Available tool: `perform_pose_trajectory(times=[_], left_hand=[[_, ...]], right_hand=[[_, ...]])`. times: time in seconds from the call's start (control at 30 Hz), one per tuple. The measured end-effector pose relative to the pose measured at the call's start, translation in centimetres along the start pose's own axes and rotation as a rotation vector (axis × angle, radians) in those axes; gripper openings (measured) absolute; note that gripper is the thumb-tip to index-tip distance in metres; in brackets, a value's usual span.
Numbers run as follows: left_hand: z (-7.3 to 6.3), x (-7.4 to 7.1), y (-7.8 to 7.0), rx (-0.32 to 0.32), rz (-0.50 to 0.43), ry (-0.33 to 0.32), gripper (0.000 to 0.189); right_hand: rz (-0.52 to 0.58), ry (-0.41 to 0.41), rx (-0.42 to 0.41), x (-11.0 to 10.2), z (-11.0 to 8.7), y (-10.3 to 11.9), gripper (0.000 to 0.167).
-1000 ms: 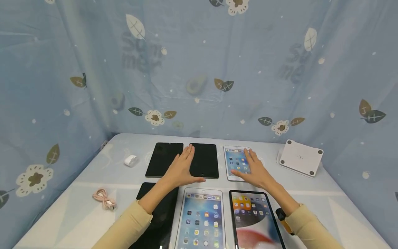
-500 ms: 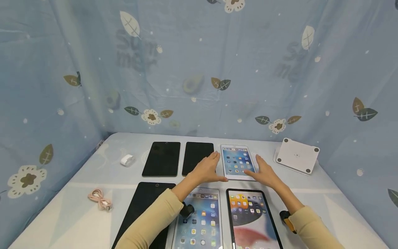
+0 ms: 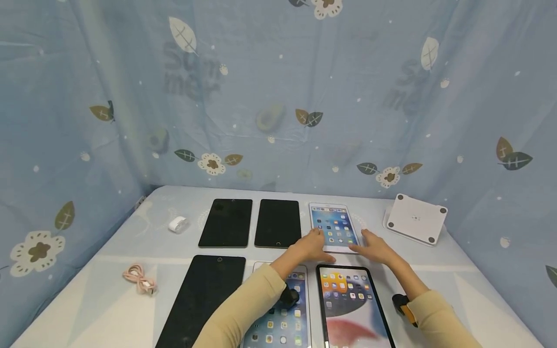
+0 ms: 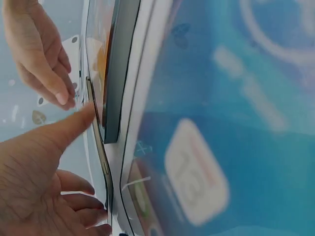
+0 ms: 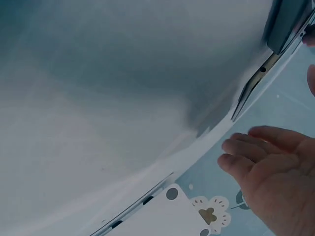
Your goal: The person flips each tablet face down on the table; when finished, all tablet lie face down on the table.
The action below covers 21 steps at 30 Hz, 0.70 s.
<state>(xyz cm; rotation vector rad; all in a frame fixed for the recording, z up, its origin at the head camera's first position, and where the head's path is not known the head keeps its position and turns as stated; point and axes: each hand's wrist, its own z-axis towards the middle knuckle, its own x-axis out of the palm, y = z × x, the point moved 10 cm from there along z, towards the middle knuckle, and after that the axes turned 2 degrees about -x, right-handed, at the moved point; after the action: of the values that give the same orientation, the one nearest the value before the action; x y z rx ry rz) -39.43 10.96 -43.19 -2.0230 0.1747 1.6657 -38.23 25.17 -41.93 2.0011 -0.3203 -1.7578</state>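
Observation:
In the head view a small white tablet [image 3: 334, 222] with a lit home screen lies in the back row at the right. My left hand [image 3: 311, 246] is at its near left corner, fingers loosely bent and thumb pointing right. At the near right corner is my right hand [image 3: 376, 247], its thumb reaching toward the tablet's edge. The left wrist view shows the left hand [image 4: 44, 172] beside the tablets' thin edges, with the right hand [image 4: 42, 56] beyond it. Relaxed fingers of the right hand [image 5: 275, 167] also appear in the right wrist view.
Two black tablets [image 3: 226, 223] lie left of the white one. In front are a large black tablet [image 3: 204, 295], a large white tablet [image 3: 300, 311] under the left forearm, and a black-framed tablet [image 3: 354, 309]. A white stand [image 3: 416, 219], pink cable [image 3: 140, 279] and white charger [image 3: 177, 224] lie around.
My left hand has moved right and nearer, from over the black tablets to the small white tablet. My right hand has drawn back from its screen to its near right corner.

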Motion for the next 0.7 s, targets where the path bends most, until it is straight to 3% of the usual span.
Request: perform_pose_trajectory(times=[0.23, 0.43, 0.53, 0.7], left_hand=[[0.0, 0.2, -0.2, -0.010, 0.014, -0.028, 0.079], [0.0, 0.3, -0.2, -0.020, 0.040, -0.038, 0.069], [0.1, 0.4, -0.1, -0.032, 0.025, -0.034, 0.066], [0.2, 0.5, -0.1, -0.035, 0.005, -0.031, 0.063]], right_hand=[[-0.026, 0.077, 0.056, 1.2, 0.1, -0.7, 0.076], [-0.028, 0.089, 0.069, 1.4, 0.0, -0.5, 0.069], [0.038, 0.098, 0.076, 1.6, 0.1, -0.4, 0.068], [0.278, 0.136, 0.145, 2.0, 0.6, -0.9, 0.071]])
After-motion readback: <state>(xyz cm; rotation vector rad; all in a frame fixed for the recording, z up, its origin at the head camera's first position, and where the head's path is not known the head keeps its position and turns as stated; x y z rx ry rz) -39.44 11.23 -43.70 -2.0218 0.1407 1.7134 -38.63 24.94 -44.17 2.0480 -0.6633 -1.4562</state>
